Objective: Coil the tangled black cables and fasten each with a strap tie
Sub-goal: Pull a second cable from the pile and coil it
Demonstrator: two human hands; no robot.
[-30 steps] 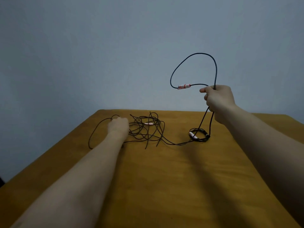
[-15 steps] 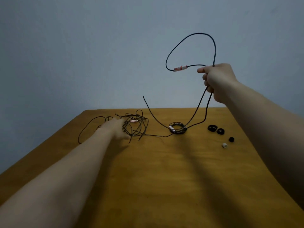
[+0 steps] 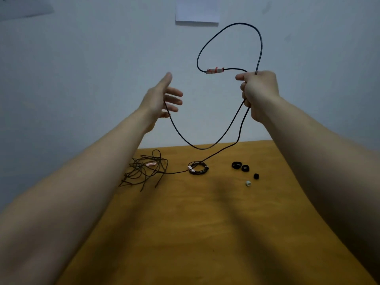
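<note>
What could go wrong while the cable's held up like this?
1. The cable gripped in the right hand runs down to the coil and seems to go on toward the tangle. Pulling up may drag the coil or tighten the knots.
2. The left hand is open, so the strand lying against it might slip off.

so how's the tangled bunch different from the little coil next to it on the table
The tangled bunch sprawls loosely with ends sticking out; the little coil is a tight, neat ring. The bunch spreads much wider than the coil. Both are black cable lying on the wooden table.
</note>
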